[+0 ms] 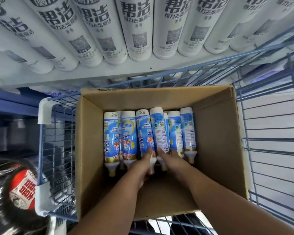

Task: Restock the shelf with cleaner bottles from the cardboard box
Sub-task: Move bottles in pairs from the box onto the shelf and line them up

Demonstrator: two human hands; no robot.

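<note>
Reaching into the cardboard box (215, 133) — both hands, left hand (141, 164) and right hand (170, 156), gripping bottles (157, 131).

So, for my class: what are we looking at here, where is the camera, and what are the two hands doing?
There is no machine here. A person wears one camera on the head, looking down at their own arms. A cardboard box sits in a blue wire cart, with blue cleaner bottles lying in it. The left hand and right hand each close round the neck end of a middle bottle; nothing looks lifted yet. Above stands a shelf of white bottles.
</note>
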